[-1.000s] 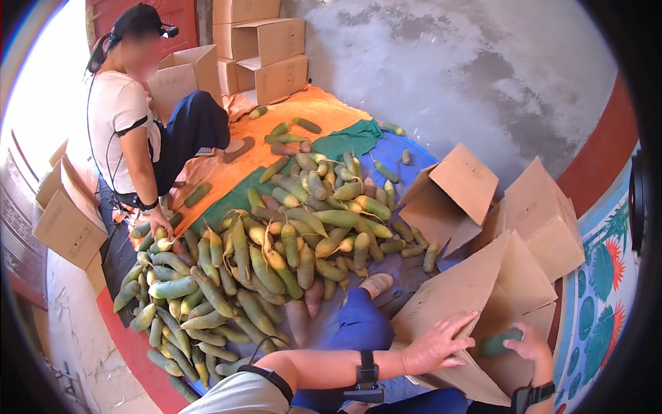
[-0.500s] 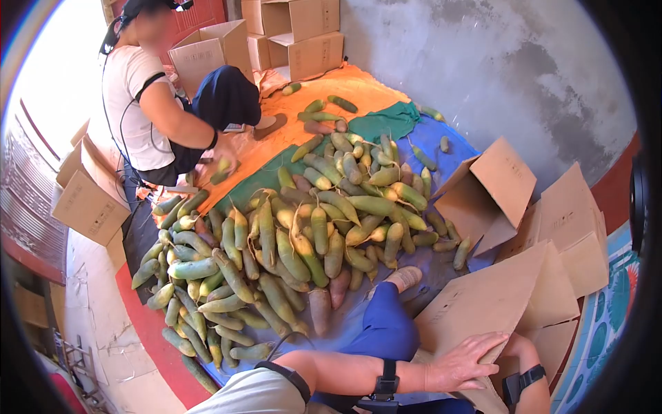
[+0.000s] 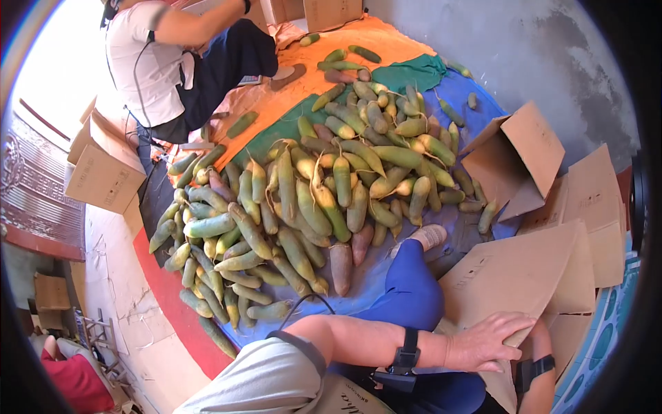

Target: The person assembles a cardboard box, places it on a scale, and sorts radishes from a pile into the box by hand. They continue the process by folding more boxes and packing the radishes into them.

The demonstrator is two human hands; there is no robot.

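My left hand (image 3: 491,343) reaches across to the cardboard box (image 3: 507,272) at my right, its fingers bent over the edge of a raised flap. Behind that flap is my right hand; only the wrist (image 3: 538,369) with a dark strap shows, and its fingers are hidden. In front of me lies a large heap of long green radishes (image 3: 296,200), some with thin root tails. A few purplish ones (image 3: 340,268) lie near my blue-clad knee (image 3: 410,290).
An open carton (image 3: 527,148) tips on its side right of the heap. Blue, green and orange sheets (image 3: 386,41) cover the floor. A co-worker (image 3: 148,76) sits at upper left near more boxes (image 3: 103,165). Another person in red (image 3: 76,376) is at lower left.
My view has shifted, so the heap sits further right and higher. The co-worker's arm has lifted towards the boxes, and a radish lies on the orange sheet. My left hand stays on the flap.
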